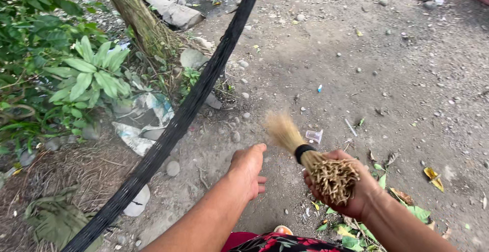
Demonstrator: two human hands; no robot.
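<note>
Gripping stick broom [310,158] — right hand [351,191]

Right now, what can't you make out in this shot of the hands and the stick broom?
- Head view: the stick broom has blurred bristle tips; their reach is unclear.
- The right hand has its grip partly hidden behind the stick ends.
- The left hand shows its back; the palm is hidden.
- The black cord bundle has both ends cut off by the frame edges.

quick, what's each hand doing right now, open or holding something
Left hand: open, empty, reaching out over the dirt ground.
Right hand: closed around the butt end of a stick broom.
</note>
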